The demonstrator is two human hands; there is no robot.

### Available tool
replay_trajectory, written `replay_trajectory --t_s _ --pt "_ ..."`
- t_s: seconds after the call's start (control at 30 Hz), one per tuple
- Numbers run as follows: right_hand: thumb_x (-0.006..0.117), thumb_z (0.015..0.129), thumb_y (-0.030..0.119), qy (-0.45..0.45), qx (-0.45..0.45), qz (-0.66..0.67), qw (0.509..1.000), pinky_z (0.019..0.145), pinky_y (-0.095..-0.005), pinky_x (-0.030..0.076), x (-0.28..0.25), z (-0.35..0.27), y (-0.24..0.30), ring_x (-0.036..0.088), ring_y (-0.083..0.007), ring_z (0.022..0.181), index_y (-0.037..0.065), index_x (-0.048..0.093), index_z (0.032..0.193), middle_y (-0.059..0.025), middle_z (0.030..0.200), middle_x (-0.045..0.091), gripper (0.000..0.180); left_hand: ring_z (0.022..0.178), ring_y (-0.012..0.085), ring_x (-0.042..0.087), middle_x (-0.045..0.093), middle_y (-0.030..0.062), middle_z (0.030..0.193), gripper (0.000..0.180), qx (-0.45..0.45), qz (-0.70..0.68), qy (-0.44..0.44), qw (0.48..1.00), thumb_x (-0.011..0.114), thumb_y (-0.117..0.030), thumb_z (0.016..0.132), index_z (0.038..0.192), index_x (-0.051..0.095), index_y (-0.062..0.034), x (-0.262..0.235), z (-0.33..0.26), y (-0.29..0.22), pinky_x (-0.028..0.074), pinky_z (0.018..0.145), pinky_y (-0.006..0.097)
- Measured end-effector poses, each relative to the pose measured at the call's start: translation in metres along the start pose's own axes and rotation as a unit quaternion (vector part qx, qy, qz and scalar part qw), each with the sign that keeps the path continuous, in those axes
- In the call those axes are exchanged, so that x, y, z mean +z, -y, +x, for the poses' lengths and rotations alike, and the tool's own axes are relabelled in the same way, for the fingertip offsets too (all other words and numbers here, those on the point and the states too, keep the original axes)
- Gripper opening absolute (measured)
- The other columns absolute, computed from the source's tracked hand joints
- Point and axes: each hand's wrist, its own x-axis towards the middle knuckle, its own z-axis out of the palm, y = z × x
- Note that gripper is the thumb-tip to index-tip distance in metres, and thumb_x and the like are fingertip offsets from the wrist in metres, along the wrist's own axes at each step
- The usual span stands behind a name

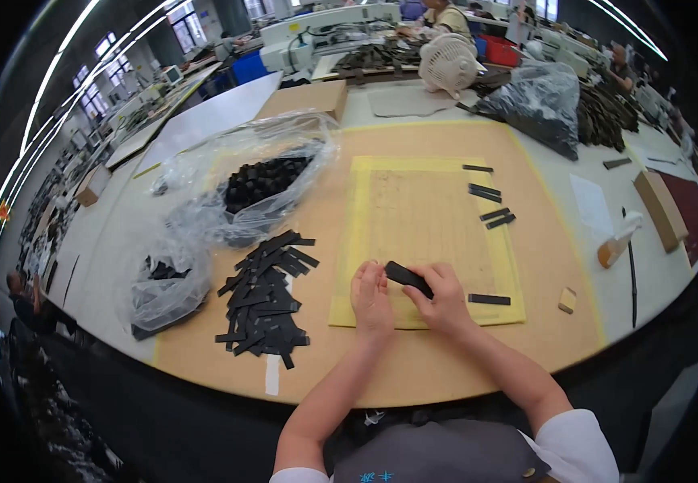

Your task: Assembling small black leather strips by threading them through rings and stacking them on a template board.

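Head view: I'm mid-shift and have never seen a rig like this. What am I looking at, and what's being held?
There is no robot here: these are a person's bare hands. The single picture comes from a wide fisheye camera on their head, looking down, so straight edges bend. The right hand holds a dark strip-like piece; the left hand is by its end, contact unclear. Below is a yellow-edged board with several loose black strips toward its right side. Left of it lie a pile of black strips and clear plastic bags holding dark pieces.
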Motion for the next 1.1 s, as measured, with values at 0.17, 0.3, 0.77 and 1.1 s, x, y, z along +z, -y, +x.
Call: replay_trajectory --t_s 0.17,0.3,0.77,1.1 --pt "0.068 0.077 0.011 0.006 -0.08 0.042 0.996 0.085 -0.0408 0.047 0.015 -0.011 0.009 0.057 -0.0327 0.096 0.001 0.059 0.113 -0.0118 0.1 0.06 0.038 0.106 0.0223 0.061 0.064 0.0163 0.111 0.027 -0.061 0.111 0.098 0.987 0.053 -0.023 0.1 0.112 0.056 0.001 0.031 -0.016 -0.016 0.048 0.093 0.034" --pt "0.07 0.082 0.016 0.099 0.05 0.075 0.991 0.083 -0.0355 0.049 -0.047 -0.02 -0.021 0.061 -0.0257 0.094 0.004 0.06 0.117 -0.0119 0.1 0.063 0.038 0.099 0.0225 0.064 0.066 0.0148 0.105 0.023 0.037 0.205 0.192 0.959 0.051 -0.019 0.1 0.11 0.055 0.0014 0.03 -0.003 -0.022 0.05 0.09 0.035" --pt "0.071 0.078 0.019 0.253 0.188 -0.168 0.934 0.08 -0.0341 0.049 -0.158 0.039 -0.118 0.062 -0.0235 0.089 0.008 0.069 0.091 -0.0075 0.091 0.065 0.017 0.076 0.0126 0.059 0.061 0.0048 0.084 0.015 -0.021 0.328 0.162 0.93 0.06 -0.012 0.094 0.104 0.057 -0.001 0.008 -0.006 -0.015 0.05 0.073 0.027" --pt "0.073 0.078 0.014 0.363 0.106 -0.221 0.899 0.077 -0.0344 0.047 -0.175 0.14 -0.2 0.058 -0.0219 0.089 0.006 0.065 0.088 -0.0073 0.09 0.062 0.015 0.074 0.0112 0.058 0.06 0.0055 0.084 0.015 -0.054 0.309 0.153 0.937 0.059 -0.01 0.095 0.105 0.056 0.0007 0.007 0.002 -0.017 0.049 0.07 0.025"
